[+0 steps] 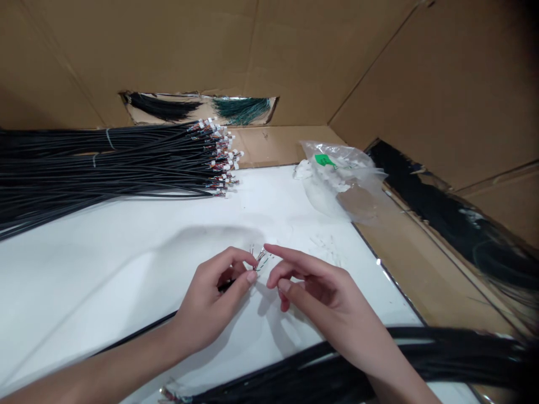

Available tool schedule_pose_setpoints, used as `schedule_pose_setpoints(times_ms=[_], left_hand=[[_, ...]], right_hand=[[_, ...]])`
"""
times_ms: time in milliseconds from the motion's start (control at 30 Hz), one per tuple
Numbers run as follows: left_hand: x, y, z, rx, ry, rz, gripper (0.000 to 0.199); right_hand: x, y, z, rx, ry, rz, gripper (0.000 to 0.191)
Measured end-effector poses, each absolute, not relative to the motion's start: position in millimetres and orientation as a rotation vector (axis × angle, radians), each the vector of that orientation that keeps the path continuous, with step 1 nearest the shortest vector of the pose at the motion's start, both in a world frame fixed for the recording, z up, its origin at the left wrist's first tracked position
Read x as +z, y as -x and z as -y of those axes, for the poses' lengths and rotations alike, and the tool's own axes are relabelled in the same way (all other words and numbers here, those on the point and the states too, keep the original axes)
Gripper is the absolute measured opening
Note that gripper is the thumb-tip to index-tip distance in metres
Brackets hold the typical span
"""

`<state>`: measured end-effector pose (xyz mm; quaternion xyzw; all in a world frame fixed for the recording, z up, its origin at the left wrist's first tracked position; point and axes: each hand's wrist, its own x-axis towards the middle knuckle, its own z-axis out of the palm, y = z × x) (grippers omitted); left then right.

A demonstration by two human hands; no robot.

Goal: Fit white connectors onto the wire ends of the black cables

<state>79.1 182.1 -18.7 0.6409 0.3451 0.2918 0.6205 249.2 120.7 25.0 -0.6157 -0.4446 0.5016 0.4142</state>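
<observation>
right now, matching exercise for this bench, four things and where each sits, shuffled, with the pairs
Things:
1 black cable bundle with white connectors
2 clear plastic bag, green label
3 green wire bunch
4 left hand

Places:
A behind a gap in the cardboard wall
B pinching thin coloured wires
C far right corner of the white sheet
D left side of that sheet

Pairs: 1-D, 2-C, 3-A, 4-B

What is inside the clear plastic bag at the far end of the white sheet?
The clear plastic bag holds small white pieces, with a green label showing at its upper edge. The crumpled plastic covers them, so their exact shape and number cannot be seen.
</observation>
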Motion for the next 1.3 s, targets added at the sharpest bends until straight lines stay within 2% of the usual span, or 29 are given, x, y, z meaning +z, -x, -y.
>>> schedule_pose_setpoints(times_ms=[300,667,1033,1300], left_hand=[[-16.2,-80.6,-183.6,0.677,-1.494,-0.78,0.017],[-15.8,-79.8,-184.1,0.629,-1.475,-0.794,0.013],[-14.2,-80.2,-183.1,0.593,-1.452,-0.793,0.01],[-13.0,-80.7,-184.7,0.567,-1.415,-0.749,0.011]], right_hand=[[23.5,-252.2,-118.0,1.346,1.422,1.115,0.031],[20.1,-256.7,-117.2,1.441,1.243,1.033,0.024],[18.6,-257.3,-125.1,1.375,1.29,0.753,0.013],[20.0,-256.1,-126.5,1.397,1.254,0.53,0.02]])
